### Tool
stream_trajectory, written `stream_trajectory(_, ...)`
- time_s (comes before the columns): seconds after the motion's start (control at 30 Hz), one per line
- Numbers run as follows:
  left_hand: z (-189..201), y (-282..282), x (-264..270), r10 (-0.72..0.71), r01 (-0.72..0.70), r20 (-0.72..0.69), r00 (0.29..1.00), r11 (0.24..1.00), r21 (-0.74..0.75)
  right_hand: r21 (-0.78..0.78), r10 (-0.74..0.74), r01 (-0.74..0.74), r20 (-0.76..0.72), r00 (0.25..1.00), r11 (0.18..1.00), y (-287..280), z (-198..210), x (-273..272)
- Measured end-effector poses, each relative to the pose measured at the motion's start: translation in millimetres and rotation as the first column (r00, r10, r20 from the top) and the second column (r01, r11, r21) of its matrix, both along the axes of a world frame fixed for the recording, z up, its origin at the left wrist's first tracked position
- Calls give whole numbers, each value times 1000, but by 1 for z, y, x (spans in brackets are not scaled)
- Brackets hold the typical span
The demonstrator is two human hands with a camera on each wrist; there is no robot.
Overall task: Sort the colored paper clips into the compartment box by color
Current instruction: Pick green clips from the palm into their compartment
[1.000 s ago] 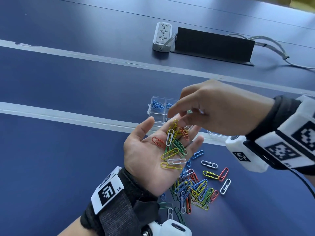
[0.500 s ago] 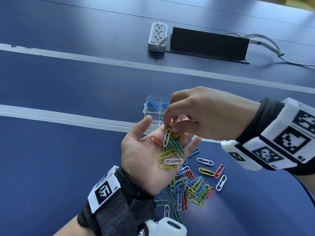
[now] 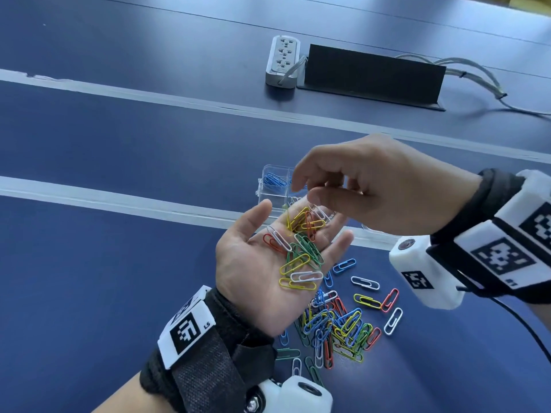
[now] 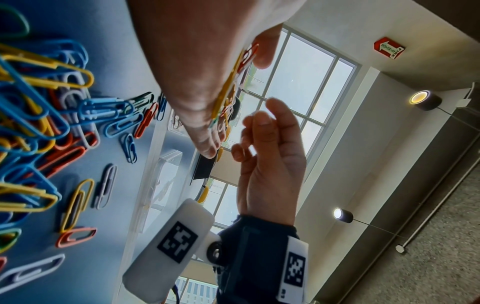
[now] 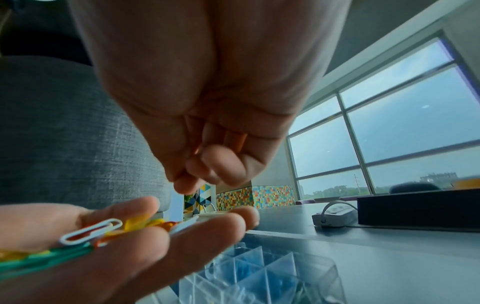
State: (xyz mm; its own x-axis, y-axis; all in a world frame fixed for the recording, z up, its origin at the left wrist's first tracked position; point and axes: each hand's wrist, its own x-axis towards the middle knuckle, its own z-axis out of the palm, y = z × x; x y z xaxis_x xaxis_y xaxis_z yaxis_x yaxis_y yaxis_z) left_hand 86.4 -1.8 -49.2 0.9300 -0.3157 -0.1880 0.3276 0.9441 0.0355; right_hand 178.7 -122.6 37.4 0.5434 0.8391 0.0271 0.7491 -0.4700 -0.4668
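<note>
Your left hand (image 3: 262, 263) is flat, palm up, cradling thin coated-wire clips (image 3: 301, 251); your right hand (image 3: 372, 189) hovers above, fingers loosely curled, holding nothing visible; clear plastic box (image 3: 272, 186) sits behind, blue clips inside; glossy pile (image 3: 337, 326) on the table (image 3: 119, 263).

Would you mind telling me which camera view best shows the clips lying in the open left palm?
The head view: the palm clips lie spread face-up on the left hand, each colour distinct. The right wrist view catches them edge-on and blurred near the fingers; the left wrist view shows only a thin sliver along the hand's edge.
</note>
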Motion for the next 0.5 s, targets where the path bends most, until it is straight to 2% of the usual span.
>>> stream_trajectory(0.2,1,-3,1,22,-19,-55,998,999,51,-142,57,-51,43,997,989,2,-7,-6)
stream_trajectory(0.33,4,-4,1,23,-18,-90,996,998,55,-283,49,-29,67,997,959,8,-6,-12)
stream_trajectory(0.5,1,-5,-1,-39,45,-75,996,996,83,-262,74,-33,147,986,965,9,-4,-15)
